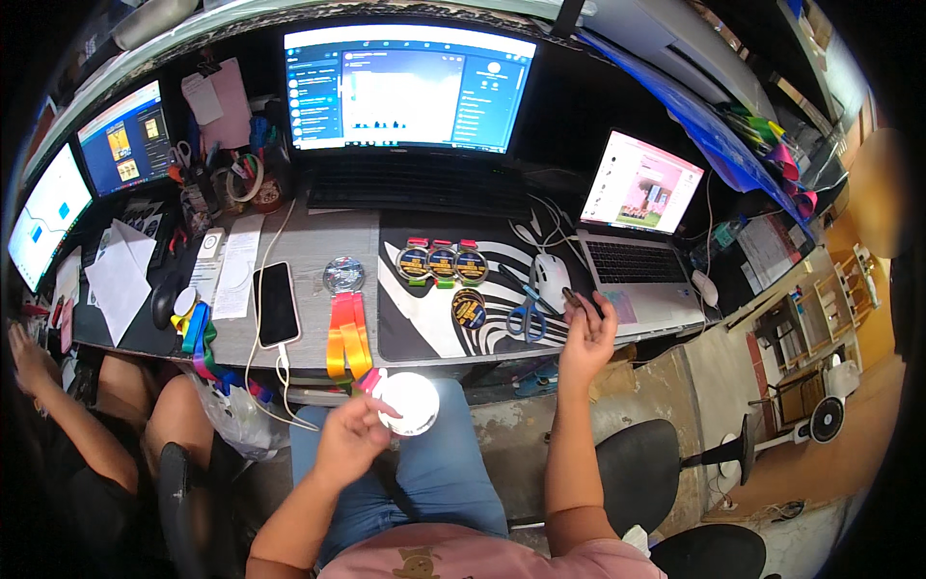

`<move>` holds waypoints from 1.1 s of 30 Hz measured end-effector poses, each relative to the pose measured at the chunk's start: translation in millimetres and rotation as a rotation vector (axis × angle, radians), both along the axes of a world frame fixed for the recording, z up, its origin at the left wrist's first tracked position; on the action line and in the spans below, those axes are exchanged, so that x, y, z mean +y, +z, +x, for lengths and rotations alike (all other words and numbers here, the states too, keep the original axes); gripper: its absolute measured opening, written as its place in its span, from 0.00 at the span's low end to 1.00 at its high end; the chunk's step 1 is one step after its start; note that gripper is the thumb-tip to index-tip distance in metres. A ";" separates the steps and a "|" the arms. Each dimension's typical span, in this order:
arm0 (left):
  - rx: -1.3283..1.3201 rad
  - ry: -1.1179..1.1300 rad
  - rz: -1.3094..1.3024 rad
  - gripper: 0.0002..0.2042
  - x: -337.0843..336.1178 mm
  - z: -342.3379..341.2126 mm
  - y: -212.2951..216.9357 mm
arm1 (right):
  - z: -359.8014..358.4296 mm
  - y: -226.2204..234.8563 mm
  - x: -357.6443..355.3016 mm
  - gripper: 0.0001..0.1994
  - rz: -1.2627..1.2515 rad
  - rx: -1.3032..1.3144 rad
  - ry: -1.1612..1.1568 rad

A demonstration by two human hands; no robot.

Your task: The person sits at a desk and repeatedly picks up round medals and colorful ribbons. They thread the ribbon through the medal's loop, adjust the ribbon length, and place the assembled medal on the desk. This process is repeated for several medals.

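Over my lap, my left hand (355, 439) pinches the edge of a white round medal (409, 405), whose face is bright with glare. A bit of pink ribbon shows at its upper left edge. My right hand (589, 338) is raised at the desk's front edge, fingers curled around a small dark stick-like thing (571, 298) whose kind I cannot make out. Beside that hand lie blue-handled scissors (527, 319) and a white mouse (550, 279). Three medals (442, 264) sit in a row on the patterned mat (410, 338), with a round dark-and-gold piece (469, 310) below them.
A silver medal (343, 275) with an orange-yellow ribbon and a charging phone (279, 306) lie to the left. Behind are a keyboard (415, 184) and monitor (410, 92); a laptop (637, 261) stands right. Another person's arm (82, 425) is at far left.
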State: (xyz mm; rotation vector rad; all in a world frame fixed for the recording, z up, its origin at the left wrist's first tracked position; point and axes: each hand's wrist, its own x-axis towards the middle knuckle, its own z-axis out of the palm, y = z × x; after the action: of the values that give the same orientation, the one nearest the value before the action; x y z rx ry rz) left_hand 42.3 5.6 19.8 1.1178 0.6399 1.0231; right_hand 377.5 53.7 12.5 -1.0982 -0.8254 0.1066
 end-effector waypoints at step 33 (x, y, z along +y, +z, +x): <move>0.455 0.277 0.144 0.07 -37.8 3.6 -41.1 | -11.9 -36.2 -23.0 0.25 -0.657 -1.083 -0.094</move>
State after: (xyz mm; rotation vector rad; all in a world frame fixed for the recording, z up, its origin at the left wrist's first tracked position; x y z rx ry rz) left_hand 45.9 -32.2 -21.3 1.4334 1.1225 1.0677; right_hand 365.6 30.6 -23.6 -1.8442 -1.7733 -0.3599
